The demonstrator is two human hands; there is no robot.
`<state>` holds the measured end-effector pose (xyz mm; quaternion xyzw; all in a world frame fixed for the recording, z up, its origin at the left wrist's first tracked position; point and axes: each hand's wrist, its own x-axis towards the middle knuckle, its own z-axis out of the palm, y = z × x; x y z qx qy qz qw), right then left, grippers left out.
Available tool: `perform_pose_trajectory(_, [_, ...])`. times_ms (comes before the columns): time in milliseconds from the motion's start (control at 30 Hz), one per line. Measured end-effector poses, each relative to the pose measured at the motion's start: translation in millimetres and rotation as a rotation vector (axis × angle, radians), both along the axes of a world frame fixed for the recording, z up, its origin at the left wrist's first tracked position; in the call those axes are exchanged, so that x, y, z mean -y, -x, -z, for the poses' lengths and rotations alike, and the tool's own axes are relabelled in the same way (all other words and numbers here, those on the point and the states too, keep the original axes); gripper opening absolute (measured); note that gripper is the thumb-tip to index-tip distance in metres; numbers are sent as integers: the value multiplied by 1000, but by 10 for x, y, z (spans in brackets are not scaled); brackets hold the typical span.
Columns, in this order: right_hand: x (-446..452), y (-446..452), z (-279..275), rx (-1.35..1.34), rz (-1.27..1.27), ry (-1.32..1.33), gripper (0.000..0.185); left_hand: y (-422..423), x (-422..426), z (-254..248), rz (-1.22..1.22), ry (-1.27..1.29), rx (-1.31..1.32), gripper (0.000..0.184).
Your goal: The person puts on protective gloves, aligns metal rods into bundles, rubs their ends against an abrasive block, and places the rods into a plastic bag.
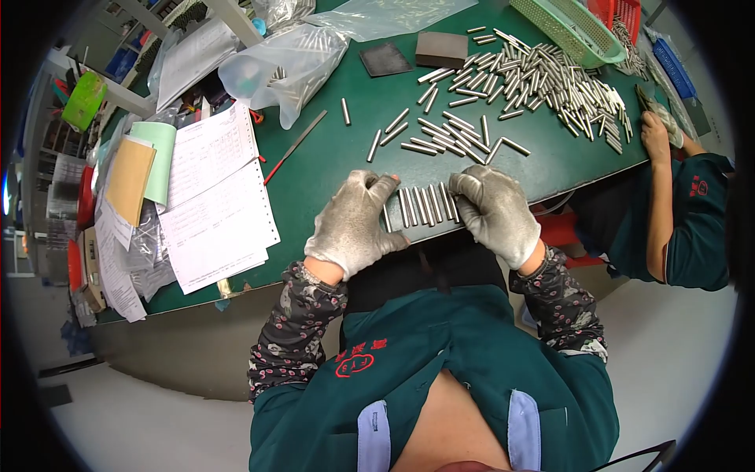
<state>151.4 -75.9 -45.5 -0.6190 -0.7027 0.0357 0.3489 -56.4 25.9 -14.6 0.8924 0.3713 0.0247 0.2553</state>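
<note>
Short shiny metal pins (425, 206) lie side by side in a row near the table's front edge, between my two gloved hands. My left hand (356, 216) is at the row's left end, thumb and forefinger spread apart around the leftmost pin. At the right end, my right hand (497, 212) has its fingers curled in against the last pin; its fingertips are partly hidden. Several loose pins (448, 138) lie just beyond the row, and a large heap of pins (543, 79) spreads across the table at the far right.
Paper sheets (216, 197) cover the green table's left side, near a thin file-like tool (297, 145). A plastic bag (287, 71), a dark block (441, 49) and a flat dark pad (385, 60) sit farther back. A green basket (570, 35) is behind the heap. Another person's arm (659, 197) is at right.
</note>
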Motion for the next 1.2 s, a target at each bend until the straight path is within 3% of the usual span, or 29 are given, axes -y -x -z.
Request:
perform_pose_trajectory(700, [53,3,-12,-82,38,59,22,71,-20,165,-107,-42,143,35])
perform_pose_trajectory(900, [45,8,-14,-74,-2,38,23,11,-56,236,-19,-195,141,29])
perform_pose_trajectory(1000, [45,78,-47,-146,-74,147,29,-108,-37,274,-36,-129,263,26])
perform_pose_trajectory(1133, [86,61,-198,-324,-64,326,47,-53,-5,236,-137,-66,245,39])
perform_pose_trajectory(1200, [81,28,-156,-246,-97,273,57,77,-15,292,-89,-33,215,56])
